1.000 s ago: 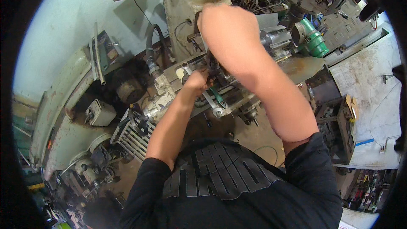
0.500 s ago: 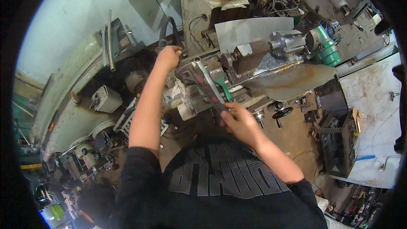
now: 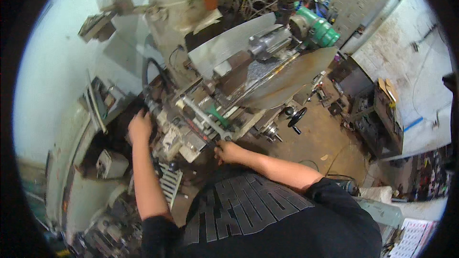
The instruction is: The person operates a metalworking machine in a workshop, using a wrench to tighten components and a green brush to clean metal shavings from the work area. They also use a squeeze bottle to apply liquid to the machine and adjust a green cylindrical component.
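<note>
Right hand (image 3: 229, 152) pinches the near end of the long, stiff steel wrench (image 3: 206, 120), probably heavy and oily-slick, while left hand (image 3: 139, 128) rests curled on the grimy grey milling machine (image 3: 191, 91).

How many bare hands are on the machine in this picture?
2. The left hand rests on the machine's dark left end; the right hand is at its front edge, by the long wrench. No others visible.
</note>
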A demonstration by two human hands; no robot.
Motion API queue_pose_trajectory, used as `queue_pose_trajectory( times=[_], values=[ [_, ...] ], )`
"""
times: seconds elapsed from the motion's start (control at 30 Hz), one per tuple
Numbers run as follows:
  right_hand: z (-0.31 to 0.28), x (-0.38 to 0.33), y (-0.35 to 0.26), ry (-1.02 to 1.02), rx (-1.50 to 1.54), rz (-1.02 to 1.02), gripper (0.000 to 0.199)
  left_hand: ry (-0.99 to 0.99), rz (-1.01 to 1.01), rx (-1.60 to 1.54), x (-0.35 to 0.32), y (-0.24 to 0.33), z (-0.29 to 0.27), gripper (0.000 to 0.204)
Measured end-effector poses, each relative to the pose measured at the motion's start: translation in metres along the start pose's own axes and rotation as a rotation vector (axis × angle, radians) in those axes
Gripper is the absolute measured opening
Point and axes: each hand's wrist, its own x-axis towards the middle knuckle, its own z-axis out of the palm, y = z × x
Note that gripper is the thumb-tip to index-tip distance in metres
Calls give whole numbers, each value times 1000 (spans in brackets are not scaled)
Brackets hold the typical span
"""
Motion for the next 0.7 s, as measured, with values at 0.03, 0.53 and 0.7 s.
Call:
queue_pose_trajectory(
  times=[0.03,0.53,0.7],
  values=[
    [-6,-9,-3,14,-116,-60,37,-1,-60,149,-18,-25,-9,49],
    [-188,-144,-216,570,167,-625,22,-314,-323,133,-120,-154,4,68],
    [-176,-160,-205,609,46,-537,19,368,-8,-130,-127,-42,-29,24]
  ],
)
